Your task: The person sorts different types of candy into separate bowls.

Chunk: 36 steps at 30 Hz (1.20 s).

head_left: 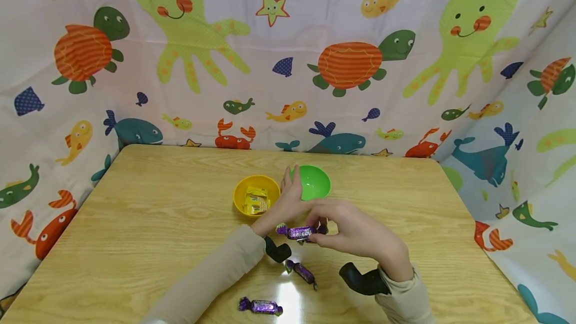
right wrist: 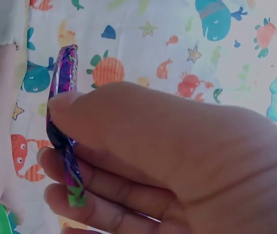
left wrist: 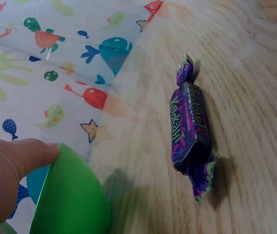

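Note:
My left hand (head_left: 291, 195) is at the left side of a green bowl (head_left: 317, 184); in the left wrist view a digit rests on the bowl's rim (left wrist: 60, 151). My right hand (head_left: 355, 226) pinches a purple-wrapped candy (head_left: 299, 233) between thumb and fingers, just in front of the left wrist. The right wrist view shows this candy (right wrist: 65, 78) upright, with a green-tipped twist end. Another wrapped candy (head_left: 302, 271) lies on the table below the hands, and one more candy (head_left: 261, 306) near the front. A candy (left wrist: 189, 122) also lies on wood in the left wrist view.
A yellow bowl (head_left: 238, 206) holding yellow packets (head_left: 256, 201) stands just left of the left hand. The wooden table (head_left: 157, 214) ends at a curtain (head_left: 288, 89) printed with sea animals. Black bands (head_left: 364, 280) sit at both wrists.

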Each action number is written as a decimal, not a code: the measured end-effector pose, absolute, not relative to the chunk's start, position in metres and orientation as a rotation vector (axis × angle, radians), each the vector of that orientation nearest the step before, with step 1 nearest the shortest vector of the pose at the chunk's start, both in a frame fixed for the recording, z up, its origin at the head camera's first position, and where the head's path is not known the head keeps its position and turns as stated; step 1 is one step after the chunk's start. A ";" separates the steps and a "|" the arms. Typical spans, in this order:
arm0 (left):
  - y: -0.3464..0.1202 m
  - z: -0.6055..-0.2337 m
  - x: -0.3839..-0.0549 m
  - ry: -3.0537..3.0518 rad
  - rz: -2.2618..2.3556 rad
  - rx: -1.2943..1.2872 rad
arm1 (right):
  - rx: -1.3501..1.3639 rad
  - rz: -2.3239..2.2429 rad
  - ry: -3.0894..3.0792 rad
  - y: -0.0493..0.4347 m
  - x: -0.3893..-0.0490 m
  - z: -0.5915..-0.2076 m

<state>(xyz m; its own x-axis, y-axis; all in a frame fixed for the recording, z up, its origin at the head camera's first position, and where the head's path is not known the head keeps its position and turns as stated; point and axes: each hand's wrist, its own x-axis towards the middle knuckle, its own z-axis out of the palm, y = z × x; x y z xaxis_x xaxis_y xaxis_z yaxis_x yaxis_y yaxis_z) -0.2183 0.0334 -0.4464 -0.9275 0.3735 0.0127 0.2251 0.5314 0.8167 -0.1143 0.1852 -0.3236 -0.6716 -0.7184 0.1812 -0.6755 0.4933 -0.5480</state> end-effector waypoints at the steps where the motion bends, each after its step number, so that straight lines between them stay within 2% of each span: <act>1: 0.033 -0.448 -0.219 2.610 1.355 0.519 | -1.243 -0.927 2.656 0.185 -0.116 -0.324; 12: 0.029 -0.451 -0.210 2.586 1.425 0.548 | -1.237 -1.035 2.767 0.195 -0.130 -0.333; 18: 0.028 -0.455 -0.203 2.615 1.459 0.672 | -1.196 -1.073 2.864 0.200 -0.138 -0.338; 28: 0.032 -0.465 -0.209 2.610 1.570 0.628 | -1.221 -1.115 2.880 0.205 -0.143 -0.342; 36: 0.034 -0.465 -0.202 2.694 1.414 0.545 | -1.089 -1.056 3.006 0.215 -0.155 -0.352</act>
<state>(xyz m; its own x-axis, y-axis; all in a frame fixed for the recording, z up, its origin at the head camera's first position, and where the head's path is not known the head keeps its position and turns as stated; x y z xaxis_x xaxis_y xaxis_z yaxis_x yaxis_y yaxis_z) -0.2022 0.0343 -0.4647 -0.9366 0.3303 0.1170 0.2838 0.5194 0.8060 -0.1554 0.2148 -0.3517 -0.7680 -0.5002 0.4000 -0.6404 0.5990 -0.4807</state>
